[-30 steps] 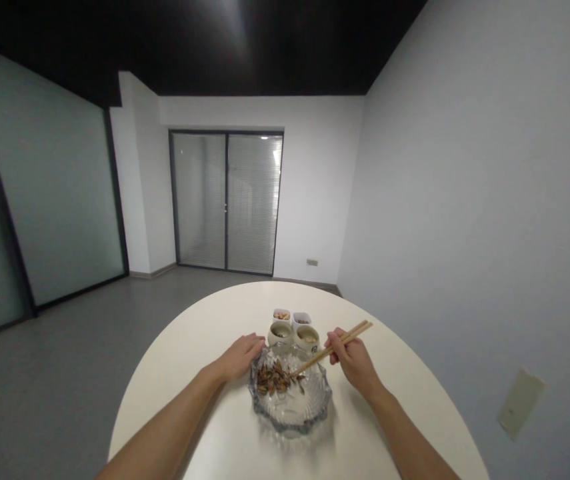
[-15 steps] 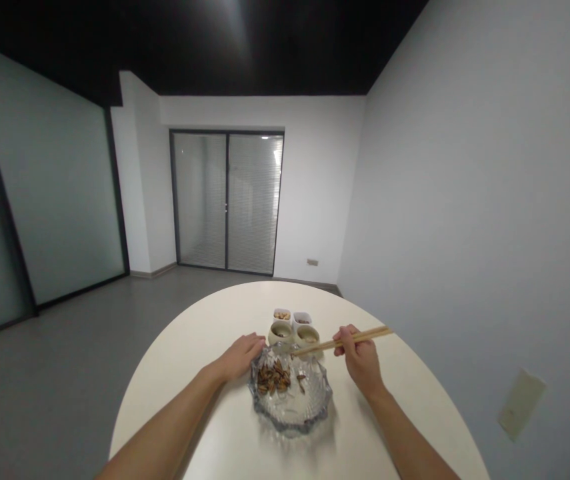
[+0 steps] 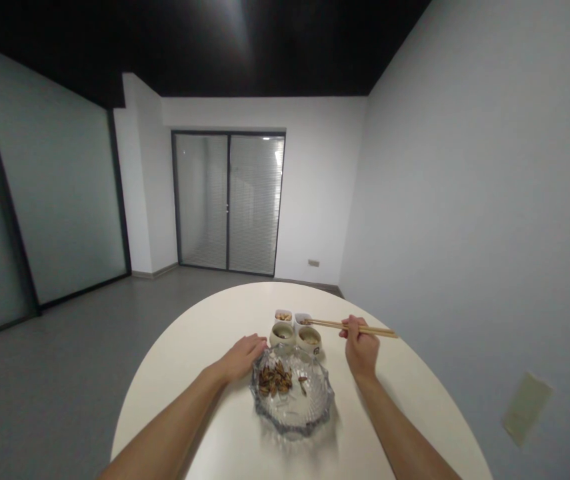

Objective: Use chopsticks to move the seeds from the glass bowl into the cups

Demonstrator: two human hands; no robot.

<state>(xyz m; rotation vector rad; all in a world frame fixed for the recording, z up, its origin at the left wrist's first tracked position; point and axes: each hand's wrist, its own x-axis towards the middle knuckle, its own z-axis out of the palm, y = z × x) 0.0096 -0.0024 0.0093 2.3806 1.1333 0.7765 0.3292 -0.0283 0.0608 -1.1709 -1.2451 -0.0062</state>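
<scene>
A scalloped clear glass bowl (image 3: pixel 292 421) stands on the table, with a heap of brown, seed-like pieces (image 3: pixel 275 379) on its left side and a few loose ones (image 3: pixel 303 384) to the right. My left hand (image 3: pixel 242 356) rests palm down at the bowl's left rim, fingers stretched out and touching it. A pair of wooden chopsticks (image 3: pixel 372 329) is held in my right hand (image 3: pixel 362 347), pointing left. Their tips are at the back right white dish (image 3: pixel 303 318), which has small dark bits in it. Whether the tips pinch a piece is too small to tell.
Beside that dish sits another white dish (image 3: pixel 283 315) with pale nut-like pieces. Two cream cups, one left (image 3: pixel 282 341) and one right (image 3: pixel 309 343), stand between the dishes and the bowl. All are on a round white table (image 3: pixel 195 333). A wall (image 3: pixel 465 220) rises to the right.
My right hand has moved the chopsticks up and away, their tips going from the glass bowl's far rim to the back right white dish. My left hand stays at the bowl.
</scene>
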